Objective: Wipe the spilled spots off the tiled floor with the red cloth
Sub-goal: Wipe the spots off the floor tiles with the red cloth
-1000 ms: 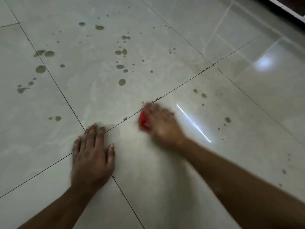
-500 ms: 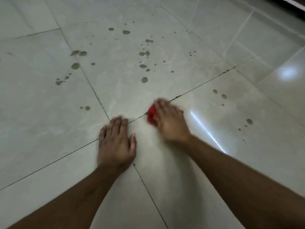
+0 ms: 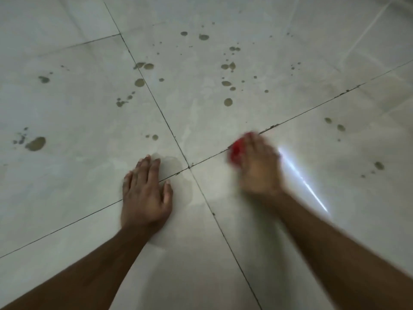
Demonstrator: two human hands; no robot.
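Tons of spilled spots (image 3: 228, 102) left on the tiled floor (image 3: 268, 52), so imo right hand (image 3: 259, 168), fingers curled round the red cloth (image 3: 235, 152) by the grout line, should press firm w/ overlapping strokes, left hand (image 3: 145, 193) flat, fingers straight, bracing.

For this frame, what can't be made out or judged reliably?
- Red cloth, head view: mostly hidden under the right hand; its shape and folds cannot be told.
- Right hand: motion-blurred, so how its fingers lie on the cloth is unclear.
- Floor beneath both hands and forearms: any spots there are covered.
- Both arms: cut off by the bottom edge.
- Smallest specks: too small to count.
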